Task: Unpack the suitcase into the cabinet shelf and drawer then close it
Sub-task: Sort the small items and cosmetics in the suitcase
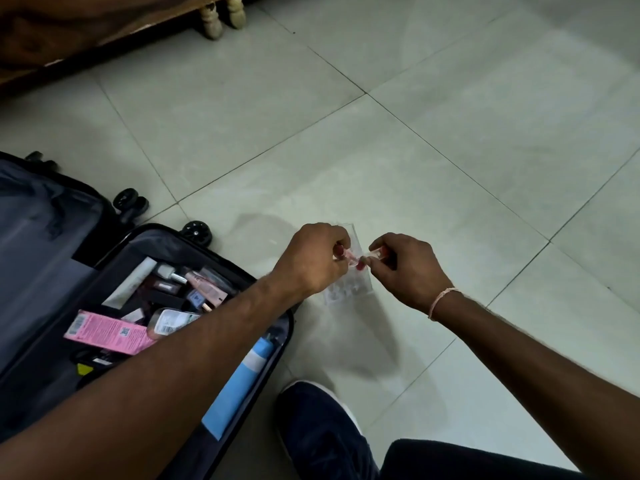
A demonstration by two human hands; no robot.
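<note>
Knee and shoe: one dark trouser leg (467, 462) and one dark shoe (322, 431) at the bottom edge; the person appears to crouch beside the case.
Suitcase: one, dark-shelled (273, 344), lying open on the floor at lower left; the near half holds the goods, the far half shows only grey lining (38, 230).
Contents, counted: one pink carton (110, 332), one light blue tube or bottle (242, 382) along the near wall, one clear bottle with a printed label (171, 322), one pink tube (207, 289); a further cluster of small cosmetics is too jumbled to count.
Wheels: three visible (197, 232), at the far end of the case.
Left hand: one (311, 258), fingers curled, pinching a small pink-tinted item above the floor.
Right hand: one (405, 265), with a thread band at the wrist, fingertips pinching a small clear piece; whether the two hands hold one item or two cannot be told.
Clear container: one transparent box or packet (349, 285) beneath the hands, just beside the suitcase; whether it rests on the floor cannot be told.
Floor: pale tiles (450, 116).
Furniture: a wooden piece at top left with two turned feet (223, 15); no cabinet shelf or drawer is in view.
Progress, judged: early; the case is largely full, so most unpacking and the closing remain.
</note>
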